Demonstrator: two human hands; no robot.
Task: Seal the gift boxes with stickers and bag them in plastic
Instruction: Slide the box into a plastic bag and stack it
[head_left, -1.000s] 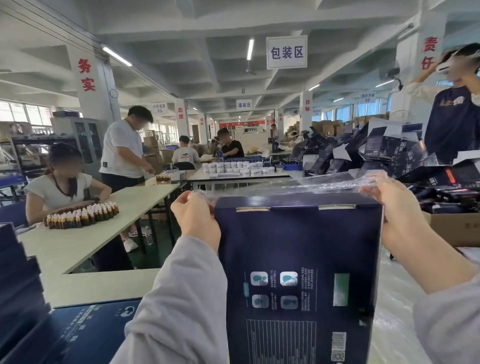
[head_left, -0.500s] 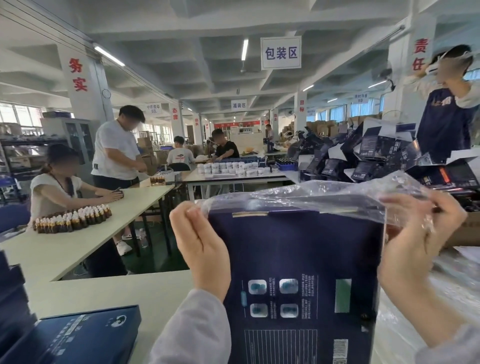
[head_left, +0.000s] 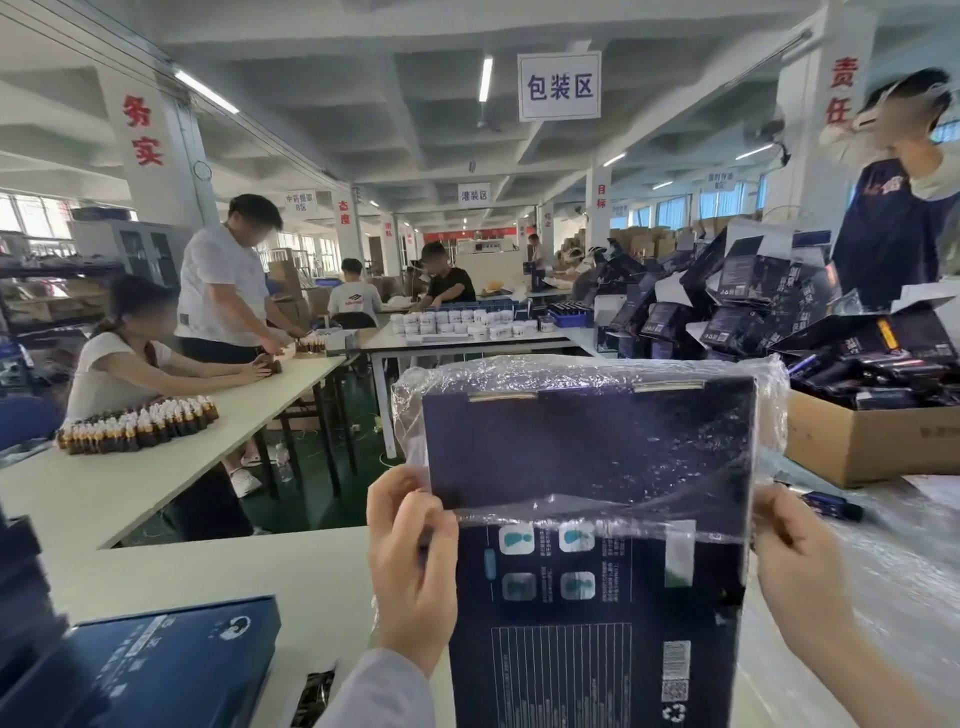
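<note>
**A:** So where's our box at right now?

**B:** We've got the tall dark navy cardboard gift box (head_left: 597, 597) upright in front of us, bottom out of frame. The thin clear plastic bag (head_left: 587, 374) covers its top half, with the open edge running across the middle.

**A:** And our hands?

**B:** Our left hand (head_left: 410, 566) pinches the bag's edge at the box's left side with its fingers curled, and our right hand (head_left: 800, 566) pinches it on the right. A flat navy box (head_left: 156, 670) lies on the white table (head_left: 208, 571) to our left.
</note>
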